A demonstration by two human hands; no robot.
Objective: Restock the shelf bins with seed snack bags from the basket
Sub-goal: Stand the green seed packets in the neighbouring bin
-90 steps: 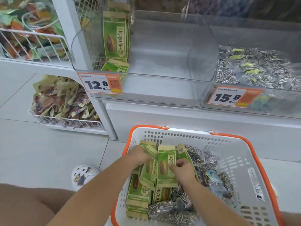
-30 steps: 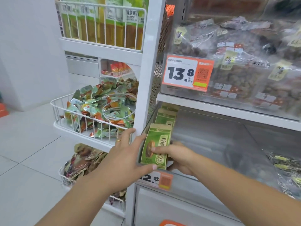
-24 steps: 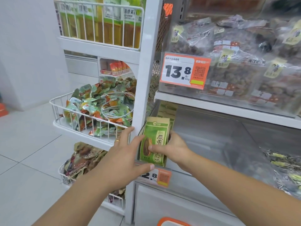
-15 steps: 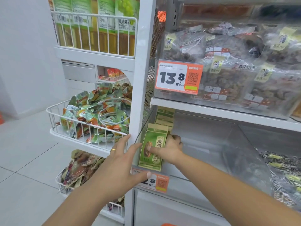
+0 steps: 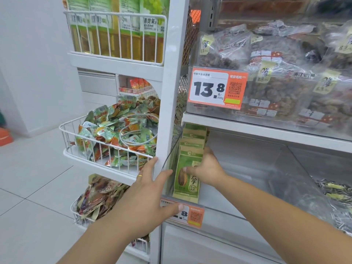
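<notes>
Head view, sole camera. Item: green seed bag (image 5: 187, 176), upright, lower centre of frame, inside the clear shelf bin (image 5: 247, 168) at its left end, front of a row of like bags (image 5: 194, 138) running back and up; half a second ago it stood tilted at the bin mouth, now it sits lower and squarer against the row, base near the bin's front lip. Right hand (image 5: 206, 169): fingers curled round the bag's right edge, thumb across its face, gripping. Left hand (image 5: 150, 195): fingers spread and straight, holding nothing, thumb over the orange price tag (image 5: 194, 215) on the bin front, fingertips against the white upright post (image 5: 171, 92). Judgement: this bag is all but placed; release remains, and most of the bin to the right stands unfilled, so restocking is at an early stage. Basket: out of frame. Also present: wire basket of mixed packets (image 5: 114, 138) centre left; upper bin of clear bags with 13.8 tag (image 5: 217, 88) upper right; silver seed packets (image 5: 335, 199) lower right edge
</notes>
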